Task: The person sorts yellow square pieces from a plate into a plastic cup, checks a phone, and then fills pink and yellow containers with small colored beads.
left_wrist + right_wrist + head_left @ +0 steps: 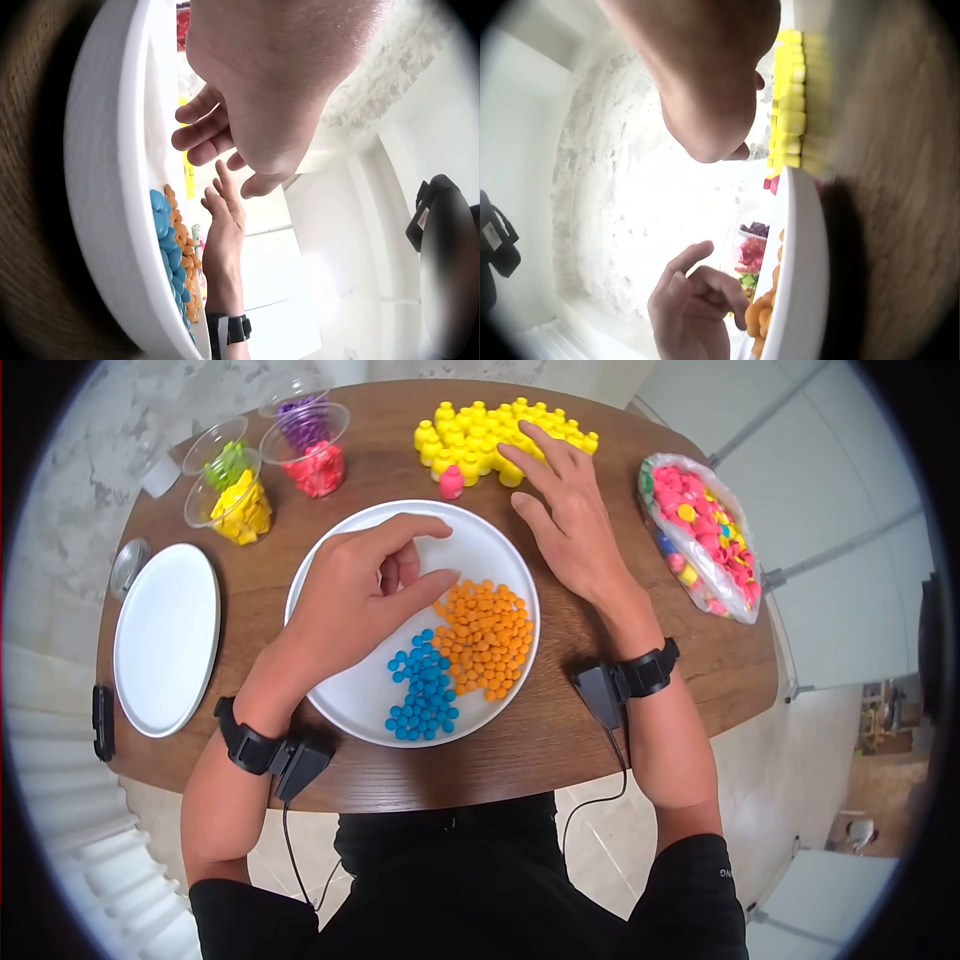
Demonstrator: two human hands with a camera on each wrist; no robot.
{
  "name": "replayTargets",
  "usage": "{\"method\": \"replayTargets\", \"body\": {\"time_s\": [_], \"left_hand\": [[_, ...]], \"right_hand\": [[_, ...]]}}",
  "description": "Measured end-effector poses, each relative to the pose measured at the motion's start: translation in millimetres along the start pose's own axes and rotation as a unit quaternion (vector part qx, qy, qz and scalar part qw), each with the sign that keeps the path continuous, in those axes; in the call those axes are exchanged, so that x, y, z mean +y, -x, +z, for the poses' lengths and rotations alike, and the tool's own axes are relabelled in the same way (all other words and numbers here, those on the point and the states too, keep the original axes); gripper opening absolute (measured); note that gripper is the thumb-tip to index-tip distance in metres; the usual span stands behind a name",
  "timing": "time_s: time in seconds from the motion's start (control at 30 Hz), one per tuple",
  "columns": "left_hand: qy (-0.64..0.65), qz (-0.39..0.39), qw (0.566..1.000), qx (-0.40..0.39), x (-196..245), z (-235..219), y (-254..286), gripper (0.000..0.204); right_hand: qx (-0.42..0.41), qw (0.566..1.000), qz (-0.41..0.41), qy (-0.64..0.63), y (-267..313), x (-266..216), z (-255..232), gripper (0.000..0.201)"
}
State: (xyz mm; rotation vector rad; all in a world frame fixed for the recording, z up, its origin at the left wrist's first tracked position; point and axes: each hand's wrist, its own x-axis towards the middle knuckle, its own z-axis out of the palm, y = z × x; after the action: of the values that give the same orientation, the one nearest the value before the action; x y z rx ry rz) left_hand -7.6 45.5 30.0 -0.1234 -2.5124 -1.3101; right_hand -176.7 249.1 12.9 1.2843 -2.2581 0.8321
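My left hand [365,585] hovers above the round white plate [330,690], thumb and index finger apart and the other fingers loosely bent, with nothing between them. Under its thumb side, orange button-shaped candies [487,635] form a pile on the plate's right half. Blue candies [425,695] lie against them toward the near rim. My right hand [575,520] is beyond the plate's right rim, its fingers spread and overlapping a cluster of small yellow bottle-shaped pieces [460,435] in the head view. A single pink bottle-shaped piece [451,482] stands at the cluster's near edge.
An oval-looking white plate [165,640] lies at the left. Clear cups at the back left hold yellow pieces [242,510], green pieces [228,463], red pieces [318,470] and purple pieces [302,425]. A plastic bag [705,540] of colourful pieces sits near the right edge.
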Motion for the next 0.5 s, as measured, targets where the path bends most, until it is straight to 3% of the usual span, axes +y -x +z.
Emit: {"method": "replayTargets", "body": {"time_s": [0.2, 0.43, 0.5], "left_hand": [[-0.012, -0.003, 1.0, 0.01, -15.1, -2.6, -4.9, 0.03], [-0.003, 0.005, 1.0, 0.012, -16.5, -0.3, -5.9, 0.028], [-0.003, 0.004, 1.0, 0.013, -17.5, -0.1, -6.0, 0.027]], "right_hand": [[-0.123, 0.989, -0.051, -0.07, -4.5, -24.3, 11.7, 0.05], [-0.124, 0.986, -0.021, -0.107, -2.6, -24.8, 18.3, 0.05], [-0.082, 0.993, -0.033, -0.08, -3.6, -24.8, 17.4, 0.043]]}}
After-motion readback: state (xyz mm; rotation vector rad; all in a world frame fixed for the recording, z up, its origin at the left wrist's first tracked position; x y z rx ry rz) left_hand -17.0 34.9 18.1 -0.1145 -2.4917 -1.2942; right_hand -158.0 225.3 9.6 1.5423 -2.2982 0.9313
